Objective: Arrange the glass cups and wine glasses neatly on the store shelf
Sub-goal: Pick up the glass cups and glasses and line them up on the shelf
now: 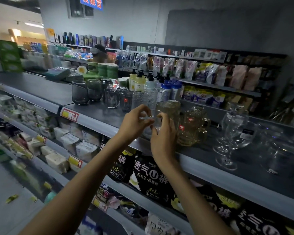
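Between the left hand and right hand, a clear glass cup is sitting, both hands' fingertips pinching it.

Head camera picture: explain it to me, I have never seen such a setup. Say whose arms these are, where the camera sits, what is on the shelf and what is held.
There is no machine here. A person wears one camera on the head, so you look forward and down along their own arms. The left hand and right hand together hold a small clear cup at the dark shelf; the left seems to pinch its rim. Behind it stands a taller glass. To the right are handled mugs and wine glasses; to the left, grey tumblers. Packs fill the shelves below.
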{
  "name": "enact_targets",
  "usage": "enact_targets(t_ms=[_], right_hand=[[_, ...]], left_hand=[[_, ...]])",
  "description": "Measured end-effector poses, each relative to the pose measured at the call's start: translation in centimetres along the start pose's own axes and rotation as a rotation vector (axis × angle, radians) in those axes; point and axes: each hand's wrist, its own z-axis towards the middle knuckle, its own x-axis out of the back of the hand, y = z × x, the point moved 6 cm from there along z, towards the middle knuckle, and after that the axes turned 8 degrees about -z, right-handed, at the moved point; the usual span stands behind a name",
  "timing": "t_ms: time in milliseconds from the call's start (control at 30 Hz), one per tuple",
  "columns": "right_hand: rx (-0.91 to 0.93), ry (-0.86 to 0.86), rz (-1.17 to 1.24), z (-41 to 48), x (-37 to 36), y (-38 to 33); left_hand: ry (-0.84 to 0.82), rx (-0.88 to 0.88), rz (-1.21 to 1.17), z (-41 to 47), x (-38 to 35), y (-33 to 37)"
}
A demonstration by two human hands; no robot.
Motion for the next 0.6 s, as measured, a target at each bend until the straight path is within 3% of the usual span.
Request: enact_targets(t_ms=[200,400,533,600], right_hand=[[0.039,0.054,0.151,-1.1,1.3,-0.5],[0.038,-0.072,0.314,-2.7,3.0,0.1],[-0.043,-0.210,0.649,-4.5,6.6,-0.7],[-0.050,-0.222,0.704,-5.7,8.8,-0.6]], left_hand=[[0.043,0.049,-0.182,-2.0,2.0,-0.1],[0.153,0.162,-0.720,-7.5,3.9,2.0],[0.069,0.244,-0.989,-10.9,2.7,3.8],[0.008,0.275,-1.080,-12.6,1.1,5.0]])
